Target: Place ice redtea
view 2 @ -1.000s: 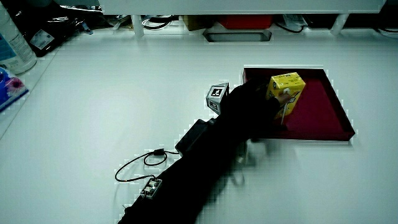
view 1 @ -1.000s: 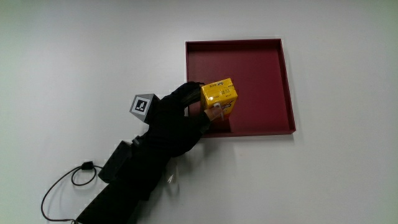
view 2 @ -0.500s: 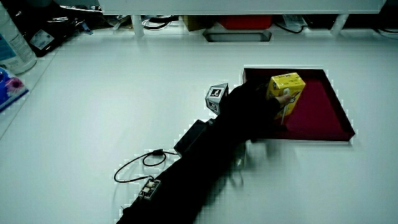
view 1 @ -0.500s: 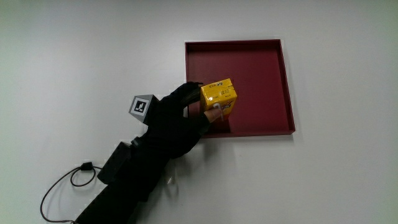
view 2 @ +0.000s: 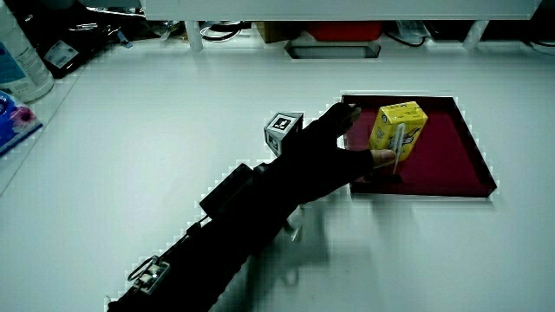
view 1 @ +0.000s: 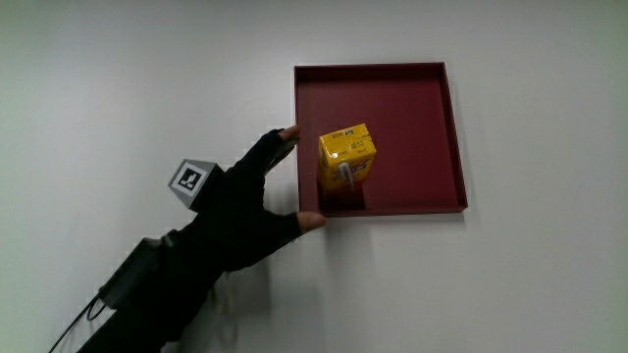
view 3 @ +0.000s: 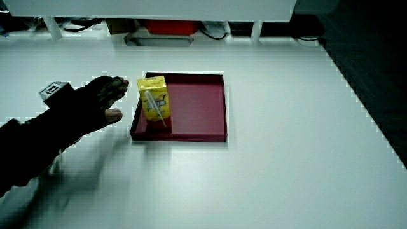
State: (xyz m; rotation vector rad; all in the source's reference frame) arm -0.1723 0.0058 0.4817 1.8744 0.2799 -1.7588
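Observation:
A yellow ice red tea carton (view 1: 346, 158) (view 2: 397, 130) (view 3: 154, 103) stands upright in the dark red tray (view 1: 422, 118) (view 2: 442, 165) (view 3: 200, 108), near the tray's edge nearest the person, with a straw on its front face. The gloved hand (view 1: 257, 201) (view 2: 334, 152) (view 3: 95, 105) is over the white table just beside the tray and apart from the carton. Its fingers are spread and hold nothing. A patterned cube (view 1: 195, 180) (view 2: 284, 130) (view 3: 55, 90) sits on the back of the hand.
A low partition with cables and a red box under it runs along the table's edge farthest from the person (view 2: 347, 35) (view 3: 165, 28). Bottles and clutter (view 2: 22, 61) stand at a table corner in a side view. A black device is on the forearm (view 1: 132, 279).
The hand has let go of the carton and drawn back off the tray toward the person, fingers now spread. The carton stays standing in the tray.

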